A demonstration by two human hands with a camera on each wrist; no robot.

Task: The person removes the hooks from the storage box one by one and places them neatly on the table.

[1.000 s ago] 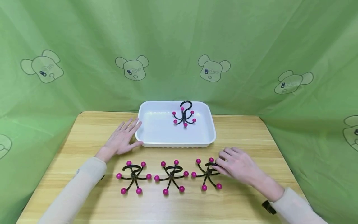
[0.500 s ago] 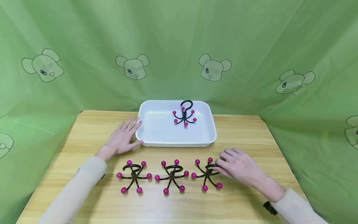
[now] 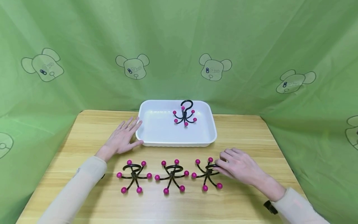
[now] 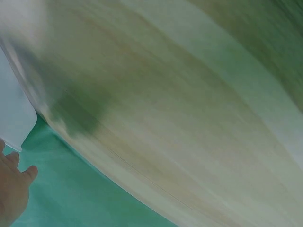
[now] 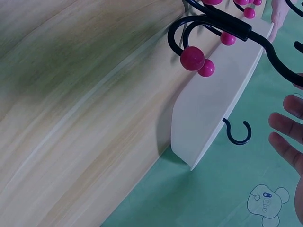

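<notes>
Fingers of my right hand (image 3: 237, 166) pinch the curved hook of the rightmost black multi-arm hook hanger (image 3: 208, 173), whose arms end in magenta balls. In the right wrist view that hanger (image 5: 227, 21) looms large at the top, its hook running to the thumb side of the right hand (image 5: 289, 137). My left hand (image 3: 121, 138) lies with fingers spread at the left rim of a white tray (image 3: 173, 144). Inside the tray, toward its right side, one more such hanger (image 3: 184, 115) stands with its hook up.
Two similar hangers, one at the left (image 3: 134, 175) and one in the middle (image 3: 172, 175), complete a row on the wooden table (image 3: 156, 208) in front of the tray. A green curtain (image 3: 173, 37) with bear-head outlines surrounds the table at the back and sides.
The head view has shifted very slightly. The right hand keeps its grip on the hook, and its hanger turns only a trace. The left hand stays at the tray rim.
</notes>
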